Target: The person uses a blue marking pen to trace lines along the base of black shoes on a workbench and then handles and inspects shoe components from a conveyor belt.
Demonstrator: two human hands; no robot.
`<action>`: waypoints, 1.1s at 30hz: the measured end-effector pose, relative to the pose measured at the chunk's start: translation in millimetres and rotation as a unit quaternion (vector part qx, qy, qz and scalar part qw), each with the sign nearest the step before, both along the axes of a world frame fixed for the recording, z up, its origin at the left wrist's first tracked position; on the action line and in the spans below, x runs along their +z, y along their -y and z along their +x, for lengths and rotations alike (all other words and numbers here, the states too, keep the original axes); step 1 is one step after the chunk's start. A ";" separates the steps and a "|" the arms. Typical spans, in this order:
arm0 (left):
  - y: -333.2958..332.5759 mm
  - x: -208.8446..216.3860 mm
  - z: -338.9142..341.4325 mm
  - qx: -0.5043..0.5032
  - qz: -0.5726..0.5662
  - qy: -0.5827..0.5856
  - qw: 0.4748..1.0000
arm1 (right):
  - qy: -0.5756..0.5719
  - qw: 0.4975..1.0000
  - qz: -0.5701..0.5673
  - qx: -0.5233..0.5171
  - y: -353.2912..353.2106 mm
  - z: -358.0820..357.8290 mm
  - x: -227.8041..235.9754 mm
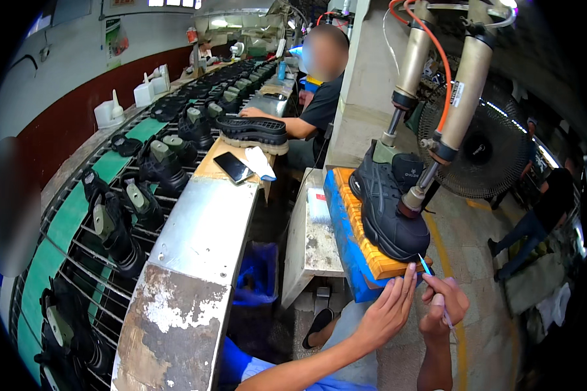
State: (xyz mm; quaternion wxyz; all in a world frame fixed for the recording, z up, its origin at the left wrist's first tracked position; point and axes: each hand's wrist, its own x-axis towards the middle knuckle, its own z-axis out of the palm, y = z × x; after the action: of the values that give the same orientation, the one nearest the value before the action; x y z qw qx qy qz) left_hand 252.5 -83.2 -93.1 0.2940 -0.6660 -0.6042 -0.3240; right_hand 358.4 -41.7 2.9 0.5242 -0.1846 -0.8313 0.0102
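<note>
A black sports shoe (386, 207) lies on a ridged orange block (353, 218) over a blue base (343, 241), its toe toward me. A press rod with a round pad (409, 203) bears on its forefoot, and a second rod reaches the ankle opening. My left hand (386, 314) has its fingers stretched out, with the tips at the block's near edge just below the toe. Pinched in my right hand (447, 304) is a thin pen-like tool (424, 264), pale blue toward its tip, which points at the sole edge by the toe. I cannot tell whether the tip touches.
Left, a rack conveyor (65, 215) carries several black shoes. A metal-topped bench (192, 231) holds a phone (233, 167), a white glove (259, 163) and black soles (251, 129). A co-worker (316, 107) sits beyond it. A large fan (479, 146) stands right, behind press cylinders (466, 85).
</note>
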 end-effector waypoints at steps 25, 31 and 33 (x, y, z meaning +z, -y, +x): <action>-14.8 -24.7 13.0 -0.096 0.012 0.100 0.990 | 0.109 0.991 0.061 -0.043 -23.3 -19.8 -5.6; -6.7 -18.5 2.1 -0.071 0.001 0.083 0.994 | 0.108 0.993 0.021 -0.043 -16.8 -10.5 2.5; -3.8 -14.9 -1.6 -0.065 -0.004 0.082 0.995 | 0.112 0.993 0.022 -0.043 -16.5 -6.6 7.4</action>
State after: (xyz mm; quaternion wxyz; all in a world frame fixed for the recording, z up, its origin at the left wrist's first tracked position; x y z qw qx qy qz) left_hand 250.9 -79.4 -108.0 0.2191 -0.6762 -0.5831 -0.3934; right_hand 351.7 -25.2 10.3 0.4317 -0.2087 -0.8761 -0.0509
